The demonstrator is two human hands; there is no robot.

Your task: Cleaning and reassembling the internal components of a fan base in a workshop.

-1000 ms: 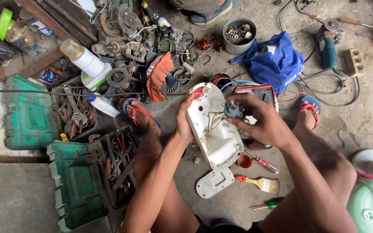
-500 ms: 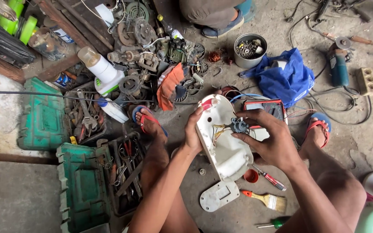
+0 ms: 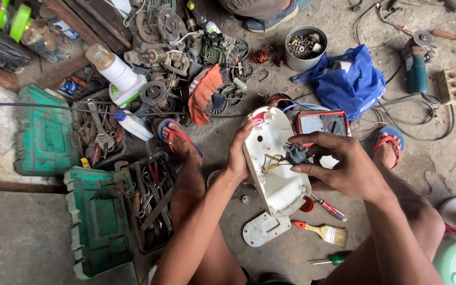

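A person sits on a dusty concrete floor (image 3: 439, 158), seen from above, with legs spread and red-strapped sandals on both feet. The left hand (image 3: 238, 153) grips the long edge of a white oval plastic appliance housing (image 3: 273, 163), fingers curled tight around its rim, holding it open side up between the knees. The right hand (image 3: 339, 163) reaches into the housing, with thumb and fingertips pinched together on a small dark grey switch block (image 3: 295, 154) from which thin yellowish wires (image 3: 271, 160) run down into the shell. The work in hand looks like the handling of the wired part inside the opened housing; whether it is being pulled out or seated cannot be told. The next move seems to call for a steady left-hand hold and a gentle, precise pinch, since the wires are thin and short. On the floor just below the housing lies a flat white plastic cover plate (image 3: 264, 229), and near it a red-handled screwdriver (image 3: 329, 207), a paintbrush with an orange handle and pale bristles (image 3: 323, 232) and a green-handled screwdriver (image 3: 331, 259). Behind the housing sits a red-cased multimeter (image 3: 323, 122), partly hidden. Farther off are a crumpled blue cloth bag (image 3: 352, 84), a grey metal tin of small parts (image 3: 305, 48), a heap of motor parts (image 3: 186, 58) and an open green toolbox full of tools (image 3: 101, 221).
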